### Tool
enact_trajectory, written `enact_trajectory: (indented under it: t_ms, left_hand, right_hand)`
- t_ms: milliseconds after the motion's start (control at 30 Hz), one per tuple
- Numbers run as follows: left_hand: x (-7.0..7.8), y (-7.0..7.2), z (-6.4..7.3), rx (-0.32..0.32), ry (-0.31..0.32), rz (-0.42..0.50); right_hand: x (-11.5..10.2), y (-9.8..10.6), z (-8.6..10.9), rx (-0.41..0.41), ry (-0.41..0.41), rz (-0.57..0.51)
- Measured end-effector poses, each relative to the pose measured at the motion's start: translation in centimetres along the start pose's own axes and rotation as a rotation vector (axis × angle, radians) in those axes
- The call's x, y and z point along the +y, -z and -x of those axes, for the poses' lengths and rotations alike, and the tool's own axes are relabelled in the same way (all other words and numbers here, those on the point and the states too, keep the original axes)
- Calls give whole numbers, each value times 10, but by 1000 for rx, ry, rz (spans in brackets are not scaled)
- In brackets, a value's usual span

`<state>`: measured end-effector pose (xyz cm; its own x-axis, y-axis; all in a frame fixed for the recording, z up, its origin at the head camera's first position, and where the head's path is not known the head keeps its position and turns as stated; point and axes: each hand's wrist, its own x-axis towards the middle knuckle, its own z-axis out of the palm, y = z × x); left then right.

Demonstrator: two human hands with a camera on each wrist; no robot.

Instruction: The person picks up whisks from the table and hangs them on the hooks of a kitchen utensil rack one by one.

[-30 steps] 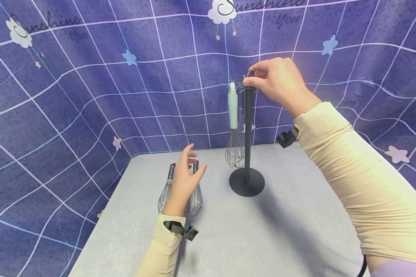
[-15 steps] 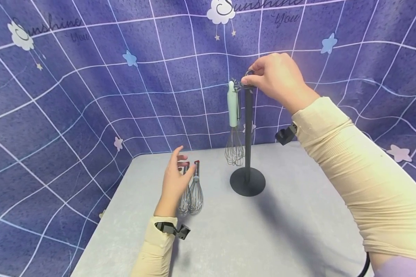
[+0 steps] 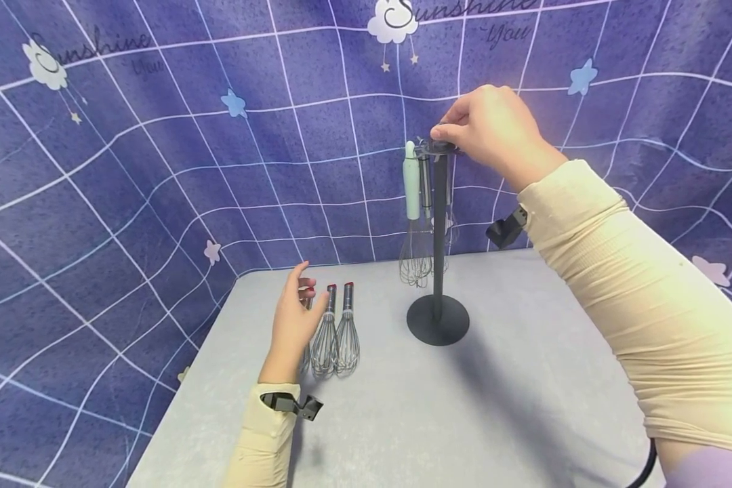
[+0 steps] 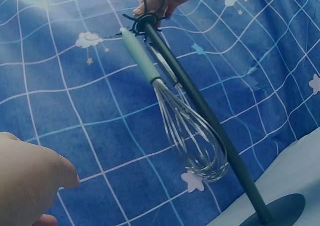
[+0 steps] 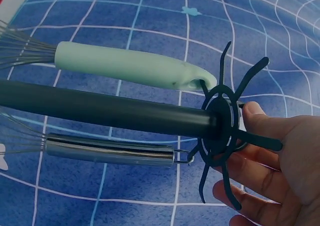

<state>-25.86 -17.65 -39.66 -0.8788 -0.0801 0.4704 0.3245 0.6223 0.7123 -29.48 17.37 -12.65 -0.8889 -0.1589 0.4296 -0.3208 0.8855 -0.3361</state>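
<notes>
A black utensil stand (image 3: 439, 251) with a round base stands upright on the table. My right hand (image 3: 497, 132) pinches its top between thumb and fingers, just above the hook ring (image 5: 220, 121). A mint-handled whisk (image 3: 412, 183) hangs from one hook. Beside it hangs a steel-handled whisk (image 5: 115, 151), and another slim whisk shows faintly behind the pole in the head view. My left hand (image 3: 293, 318) hovers with spread, relaxed fingers and holds nothing. Near it lie red-tipped whisks: one at the right (image 3: 348, 332), a middle whisk (image 3: 325, 342), and one mostly hidden behind that hand.
The pale grey table (image 3: 378, 420) reaches back to a blue gridded curtain (image 3: 293, 169) with stars and clouds. A black cable (image 3: 643, 468) hangs by the right sleeve at the lower right.
The hook ring has turned, so the hanging whisks have shifted and a steel-handled one now shows beside the mint one. My left hand has drawn left, uncovering more of the whisks on the table.
</notes>
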Motion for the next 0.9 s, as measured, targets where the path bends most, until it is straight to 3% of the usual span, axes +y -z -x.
enact_trajectory:
  t_ms: [267,533,900]
  left_hand:
    - [-7,9,-1,11,8,-31]
    - [-15,14,-3,10,56,-87]
    - [-29,17,-9,-20,115,-193]
  right_hand:
    - [3,-1,-3,19,-17,-6]
    - [9,-6,-6,55,4,-20]
    - [10,-5,-6,37,-7,-31]
